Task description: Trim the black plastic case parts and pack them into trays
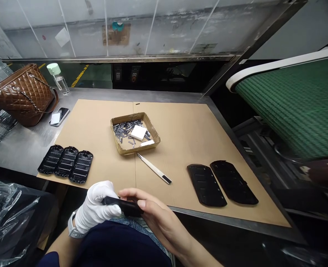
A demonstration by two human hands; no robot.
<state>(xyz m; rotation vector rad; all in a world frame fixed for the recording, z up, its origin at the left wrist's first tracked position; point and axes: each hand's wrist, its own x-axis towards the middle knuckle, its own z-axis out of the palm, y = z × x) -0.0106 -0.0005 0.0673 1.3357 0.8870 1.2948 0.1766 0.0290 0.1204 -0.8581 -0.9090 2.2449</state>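
A black plastic part (126, 207) is held between my two hands, close to my body at the table's front edge. My left hand (97, 203), in a white glove, grips its left end. The bare fingers of my right hand (155, 215) close on its right end, thumb on top. Three black panels (65, 163) lie side by side at the left of the cardboard sheet (177, 137). Two more black panels (221, 183) rest at the right. Beyond my hands stands a shallow box (125, 151) with small dark pieces and white blocks. A white cutter (154, 168) lies in front of it.
At the back left are a brown quilted bag (27, 91), a bottle (60, 81) and a phone (62, 115). A green conveyor belt (297, 100) stands at the right. Plastic wrap (8, 218) covers something at the lower left.
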